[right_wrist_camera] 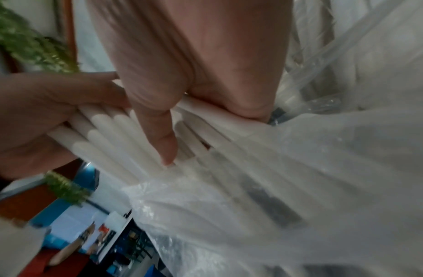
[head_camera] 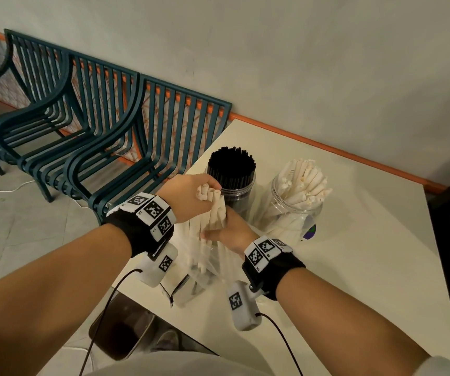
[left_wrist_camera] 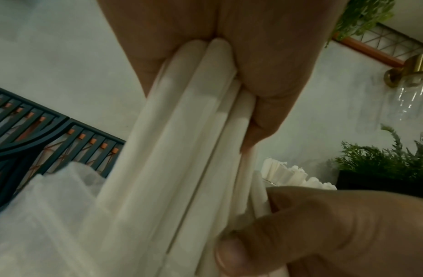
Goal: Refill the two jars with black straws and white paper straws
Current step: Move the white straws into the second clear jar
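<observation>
Both hands hold one bundle of white paper straws above the table's near left edge. My left hand grips the bundle near its top end. My right hand grips it lower down, just above the mouth of a clear plastic bag that its lower ends stand in. The left wrist view shows the left hand curled round the straws and the right hand below. In the right wrist view the right hand clamps the straws over the bag. Behind stand a jar of black straws and a jar of white straws.
The white table runs to the wall on the far side and has bare surface to the right of the jars. Dark green metal chairs stand left of it. A dark bin sits on the floor below the near left edge.
</observation>
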Demonstrator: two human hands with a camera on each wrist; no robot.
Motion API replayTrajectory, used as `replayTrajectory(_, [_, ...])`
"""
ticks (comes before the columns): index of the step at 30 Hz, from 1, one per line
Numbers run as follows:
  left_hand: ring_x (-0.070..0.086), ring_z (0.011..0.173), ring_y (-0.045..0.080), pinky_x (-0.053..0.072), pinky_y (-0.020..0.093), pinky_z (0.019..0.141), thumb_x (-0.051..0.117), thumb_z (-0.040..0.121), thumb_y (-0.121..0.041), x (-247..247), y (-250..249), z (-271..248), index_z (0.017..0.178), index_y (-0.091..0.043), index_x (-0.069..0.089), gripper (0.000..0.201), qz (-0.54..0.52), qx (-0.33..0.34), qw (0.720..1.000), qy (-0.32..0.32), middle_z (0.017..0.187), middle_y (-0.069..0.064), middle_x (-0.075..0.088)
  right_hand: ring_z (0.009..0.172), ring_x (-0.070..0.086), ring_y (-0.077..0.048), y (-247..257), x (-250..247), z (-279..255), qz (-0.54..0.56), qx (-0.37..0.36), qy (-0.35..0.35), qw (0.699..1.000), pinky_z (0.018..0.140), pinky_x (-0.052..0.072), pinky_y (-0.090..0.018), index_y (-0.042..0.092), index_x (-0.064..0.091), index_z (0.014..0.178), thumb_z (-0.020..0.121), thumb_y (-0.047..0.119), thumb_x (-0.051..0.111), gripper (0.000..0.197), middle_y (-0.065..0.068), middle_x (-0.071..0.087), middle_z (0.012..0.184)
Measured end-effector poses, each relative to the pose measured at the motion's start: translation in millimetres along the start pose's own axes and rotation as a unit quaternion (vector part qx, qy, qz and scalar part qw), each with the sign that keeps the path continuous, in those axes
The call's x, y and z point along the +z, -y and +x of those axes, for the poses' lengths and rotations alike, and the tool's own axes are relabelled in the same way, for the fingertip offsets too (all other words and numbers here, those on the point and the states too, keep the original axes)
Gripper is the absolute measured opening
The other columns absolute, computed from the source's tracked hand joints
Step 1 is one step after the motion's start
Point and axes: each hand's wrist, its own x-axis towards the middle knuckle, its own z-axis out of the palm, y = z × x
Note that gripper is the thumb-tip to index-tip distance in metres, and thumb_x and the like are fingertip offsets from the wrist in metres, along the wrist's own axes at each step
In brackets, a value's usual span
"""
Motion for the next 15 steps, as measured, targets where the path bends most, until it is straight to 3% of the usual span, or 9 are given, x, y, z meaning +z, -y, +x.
replayTrajectory(2, [0.06, 0.085, 0.012, 0.051, 0.028, 0.073, 0.062, 0.082, -0.022, 2, 0, 0, 0.111, -0.032, 0.059, 0.031, 0.007, 0.009, 1.0, -0.01, 0.094, -0.007, 0.063, 0.11, 0.059, -0.016, 2, -2, 1, 0.031, -0.001, 0.002, 1.0, 0.099, 0.046, -0.034, 0.016, 0.052, 0.128, 0.073, 0.007, 0.079, 0.062, 0.0, 0.064, 0.12])
replayTrajectory(7, [0.061, 0.088, 0.018, 0.051, 0.032, 0.076, 0.059, 0.086, -0.022, 6, 0, 1, 0.112, -0.027, 0.06, 0.026, 0.009, 0.022, 0.999, -0.049, 0.095, 0.0, 0.065, 0.106, 0.063, -0.02, -2, -10, -1, 0.045, -0.019, -0.045, 0.998, 0.099, 0.048, -0.04, 0.012, 0.064, 0.116, 0.077, 0.011, 0.077, 0.041, -0.005, 0.069, 0.113])
replayTrajectory(10, [0.06, 0.088, 0.018, 0.05, 0.032, 0.076, 0.059, 0.087, -0.021, 10, 0, 3, 0.103, -0.026, 0.062, 0.017, -0.005, 0.026, 0.997, -0.073, 0.093, -0.001, 0.066, 0.1, 0.064, -0.019, 0, -14, -4, 0.048, -0.048, -0.078, 0.995, 0.091, 0.05, -0.035, 0.012, 0.064, 0.114, 0.08, 0.013, 0.074, 0.035, -0.006, 0.069, 0.109])
replayTrajectory(13, [0.059, 0.089, 0.019, 0.051, 0.038, 0.079, 0.057, 0.088, -0.023, 13, 2, 5, 0.1, -0.028, 0.061, 0.014, -0.012, 0.029, 0.996, -0.085, 0.096, 0.0, 0.066, 0.081, 0.063, -0.013, 6, -21, -8, 0.096, -0.082, -0.146, 0.981, 0.071, 0.05, -0.019, 0.007, 0.063, 0.105, 0.082, 0.008, 0.072, 0.025, -0.003, 0.067, 0.091])
replayTrajectory(15, [0.059, 0.089, 0.02, 0.052, 0.039, 0.079, 0.056, 0.089, -0.025, 13, 3, 5, 0.102, -0.028, 0.06, 0.014, 0.008, 0.026, 0.996, -0.083, 0.097, 0.001, 0.065, 0.083, 0.065, -0.014, 7, -28, -12, 0.111, -0.108, -0.176, 0.972, 0.073, 0.05, -0.023, 0.007, 0.063, 0.102, 0.082, 0.013, 0.072, 0.023, -0.003, 0.068, 0.089])
